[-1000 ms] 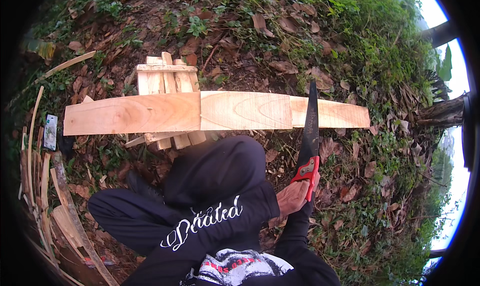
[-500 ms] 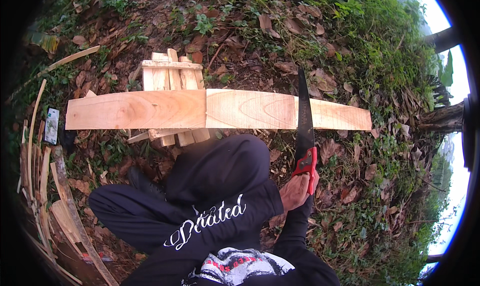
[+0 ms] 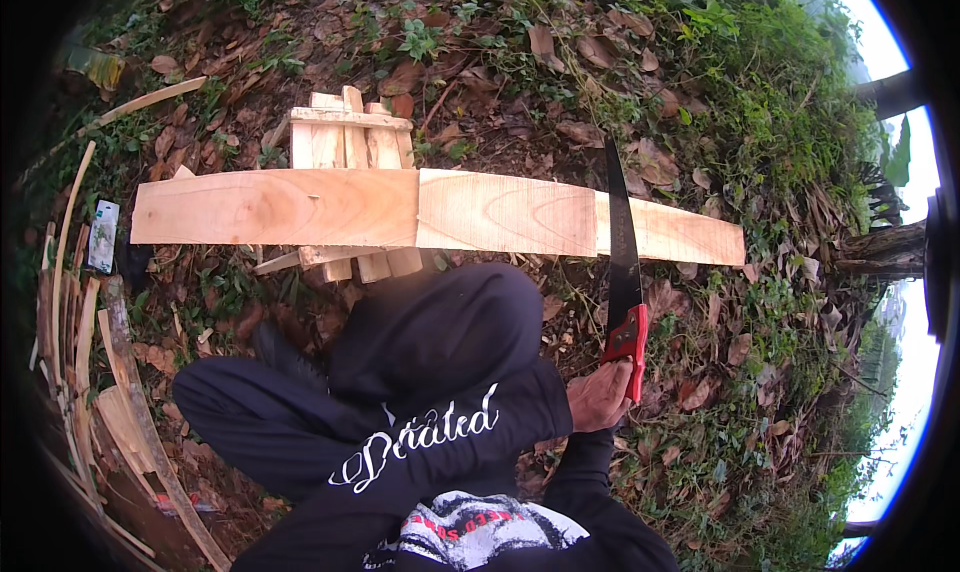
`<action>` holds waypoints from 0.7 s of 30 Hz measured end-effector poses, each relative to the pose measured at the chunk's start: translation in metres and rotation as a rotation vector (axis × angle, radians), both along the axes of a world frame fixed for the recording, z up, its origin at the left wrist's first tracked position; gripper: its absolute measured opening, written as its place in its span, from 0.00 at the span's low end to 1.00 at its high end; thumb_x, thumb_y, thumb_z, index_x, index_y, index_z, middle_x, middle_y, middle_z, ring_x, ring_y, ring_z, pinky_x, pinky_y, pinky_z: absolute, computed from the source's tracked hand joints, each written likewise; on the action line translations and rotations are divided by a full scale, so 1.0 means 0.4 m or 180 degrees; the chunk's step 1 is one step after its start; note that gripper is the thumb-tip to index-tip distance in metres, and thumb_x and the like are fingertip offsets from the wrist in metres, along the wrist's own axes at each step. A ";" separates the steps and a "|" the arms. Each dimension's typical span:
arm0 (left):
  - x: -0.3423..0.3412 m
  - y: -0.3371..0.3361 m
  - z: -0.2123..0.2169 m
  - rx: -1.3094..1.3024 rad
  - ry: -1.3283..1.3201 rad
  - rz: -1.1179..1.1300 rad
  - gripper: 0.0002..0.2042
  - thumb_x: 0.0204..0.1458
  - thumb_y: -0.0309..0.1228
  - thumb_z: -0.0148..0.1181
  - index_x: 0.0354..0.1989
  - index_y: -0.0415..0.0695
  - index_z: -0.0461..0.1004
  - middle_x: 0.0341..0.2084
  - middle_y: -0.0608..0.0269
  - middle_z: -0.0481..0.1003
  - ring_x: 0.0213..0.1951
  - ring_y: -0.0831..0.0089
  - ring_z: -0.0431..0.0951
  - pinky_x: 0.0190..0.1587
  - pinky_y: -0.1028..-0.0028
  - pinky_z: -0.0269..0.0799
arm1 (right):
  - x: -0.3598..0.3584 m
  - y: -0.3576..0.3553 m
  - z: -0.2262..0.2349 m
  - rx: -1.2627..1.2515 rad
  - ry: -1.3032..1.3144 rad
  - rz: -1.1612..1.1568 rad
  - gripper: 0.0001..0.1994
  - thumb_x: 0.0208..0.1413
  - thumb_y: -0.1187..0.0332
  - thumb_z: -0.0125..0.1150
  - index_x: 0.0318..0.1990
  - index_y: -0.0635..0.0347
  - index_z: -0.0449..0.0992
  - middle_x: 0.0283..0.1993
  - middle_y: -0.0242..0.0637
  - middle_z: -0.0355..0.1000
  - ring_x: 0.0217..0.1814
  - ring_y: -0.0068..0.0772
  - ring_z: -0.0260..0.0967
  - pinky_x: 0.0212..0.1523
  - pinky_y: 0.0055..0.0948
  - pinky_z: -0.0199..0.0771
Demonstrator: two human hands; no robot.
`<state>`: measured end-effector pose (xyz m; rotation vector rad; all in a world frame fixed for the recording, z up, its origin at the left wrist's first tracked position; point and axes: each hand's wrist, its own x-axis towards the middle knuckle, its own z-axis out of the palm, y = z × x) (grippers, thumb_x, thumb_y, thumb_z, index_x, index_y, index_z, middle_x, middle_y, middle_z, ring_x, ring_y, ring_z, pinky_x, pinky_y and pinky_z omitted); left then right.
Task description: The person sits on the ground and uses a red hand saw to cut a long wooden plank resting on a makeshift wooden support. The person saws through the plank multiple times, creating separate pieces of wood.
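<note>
A handsaw with a dark blade and a red handle points away from me, its blade crossing the right part of a long pale wooden plank. That plank runs left to right, with visible steps in its edges at two places. My left hand is closed at the lower end of the saw's handle. From the lower right, my right forearm reaches up to the same handle; the right hand is mostly hidden behind the left. Under the plank's left half is a stack of wooden slats, with a crosspiece over its far end.
Long thin wood strips lie at the far left, beside a small pale flat packet. Dead leaves and green plants cover the ground. A tree trunk stands at the far right. My bent knee is close to the plank's near edge.
The saw has come slightly toward me and to the right, its blade now farther from the plank's right-hand step. Both arms stay at the handle. The view has tilted a little.
</note>
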<state>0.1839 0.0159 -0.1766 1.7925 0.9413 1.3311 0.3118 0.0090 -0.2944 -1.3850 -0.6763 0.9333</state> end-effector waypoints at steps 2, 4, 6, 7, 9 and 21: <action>-0.006 -0.014 0.017 -0.0275 0.0146 -0.0631 0.29 0.46 0.22 0.60 0.55 0.31 0.53 0.39 0.42 0.65 0.39 0.48 0.69 0.44 0.59 0.67 | 0.011 -0.002 -0.001 -0.0105 -0.0091 0.0061 0.09 0.54 0.69 0.60 0.40 0.65 0.75 0.35 0.33 0.74 0.35 0.26 0.71 0.39 0.28 0.71; -0.004 -0.040 0.032 -0.0284 0.0171 -0.0941 0.28 0.46 0.22 0.60 0.55 0.31 0.54 0.39 0.42 0.65 0.39 0.48 0.69 0.44 0.59 0.67 | 0.033 0.004 0.005 -0.0202 -0.0195 0.0099 0.09 0.54 0.69 0.60 0.40 0.65 0.76 0.35 0.33 0.74 0.35 0.26 0.71 0.39 0.29 0.71; 0.001 -0.068 0.056 -0.0246 0.0092 -0.1043 0.27 0.47 0.22 0.59 0.55 0.32 0.54 0.39 0.43 0.65 0.39 0.48 0.69 0.44 0.60 0.67 | 0.054 0.007 0.008 -0.0281 -0.0312 0.0168 0.10 0.54 0.68 0.60 0.39 0.64 0.76 0.35 0.34 0.74 0.36 0.27 0.71 0.39 0.29 0.71; 0.001 -0.086 0.072 -0.0215 0.0003 -0.1020 0.27 0.47 0.22 0.59 0.55 0.32 0.54 0.39 0.43 0.65 0.39 0.48 0.69 0.44 0.60 0.67 | 0.068 0.024 0.008 -0.0353 -0.0399 0.0237 0.10 0.54 0.68 0.60 0.39 0.64 0.76 0.35 0.34 0.74 0.36 0.27 0.72 0.40 0.29 0.72; -0.001 -0.129 0.102 -0.0166 -0.0178 -0.0913 0.26 0.47 0.22 0.59 0.54 0.33 0.54 0.39 0.43 0.65 0.39 0.49 0.69 0.44 0.60 0.67 | 0.079 0.048 -0.002 -0.0479 -0.0516 0.0377 0.10 0.54 0.67 0.60 0.39 0.64 0.76 0.35 0.35 0.74 0.36 0.28 0.72 0.40 0.29 0.72; 0.085 -0.224 0.153 -0.0836 -0.0391 -0.0153 0.27 0.50 0.23 0.56 0.55 0.27 0.49 0.38 0.35 0.64 0.39 0.39 0.67 0.45 0.54 0.66 | 0.135 0.062 0.039 -0.0970 -0.1372 0.0715 0.11 0.54 0.65 0.61 0.39 0.64 0.77 0.36 0.39 0.75 0.37 0.31 0.73 0.41 0.32 0.72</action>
